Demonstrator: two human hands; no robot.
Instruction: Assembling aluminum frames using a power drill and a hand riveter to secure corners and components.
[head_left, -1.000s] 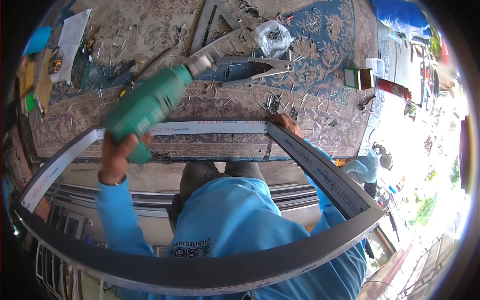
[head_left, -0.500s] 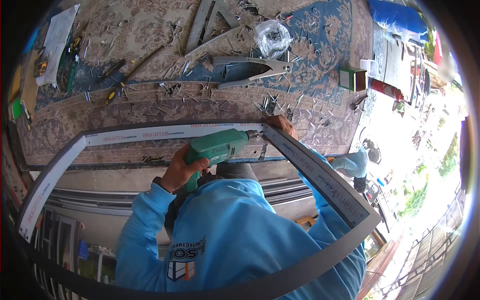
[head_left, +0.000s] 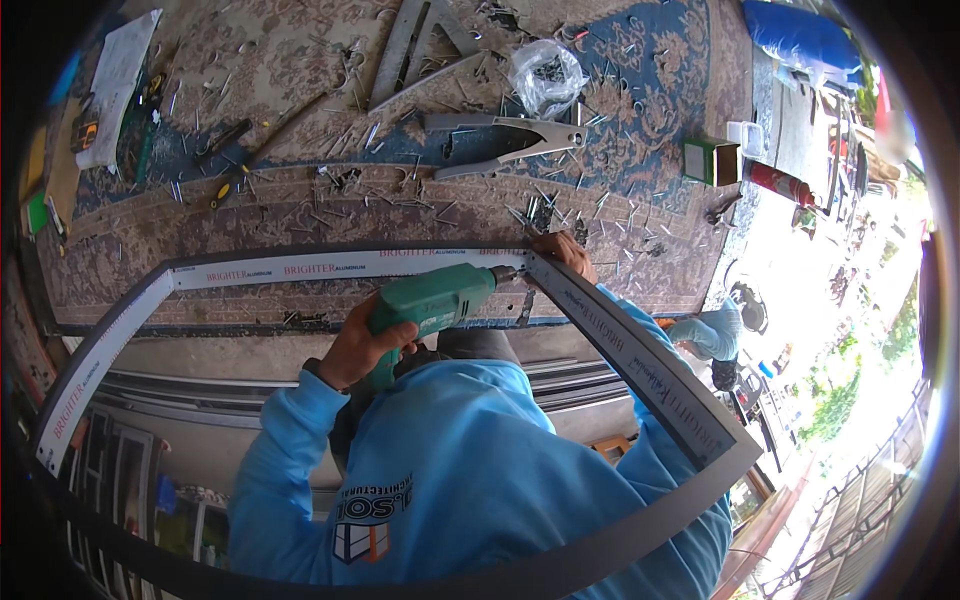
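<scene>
My left hand (head_left: pixel 362 345) is wrapped round the handle of a green power drill (head_left: pixel 430 305). The drill's chuck and bit point right, into the inner corner of a dark metal frame (head_left: pixel 345 266) lined with white printed film. Whether the bit touches the metal is too small to tell. At that same corner my right hand (head_left: pixel 566 256) grips the frame from the far side, its fingers curled over the edge and partly hidden. Held upright around my body, the frame spreads from the far left to the right and under the lower edge.
A patterned carpet (head_left: pixel 400 215) covers the worktable, strewn with loose screws or nails. On it lie a locking clamp (head_left: pixel 520 140), a metal angle square (head_left: pixel 415 55), a clear bag of fasteners (head_left: pixel 548 78), screwdrivers (head_left: pixel 232 187) and a green box (head_left: pixel 712 162). Another person's blue sleeve (head_left: pixel 712 330) shows at right.
The drill's front end has dipped very slightly. Both hands keep their holds, and the frame has barely moved.
</scene>
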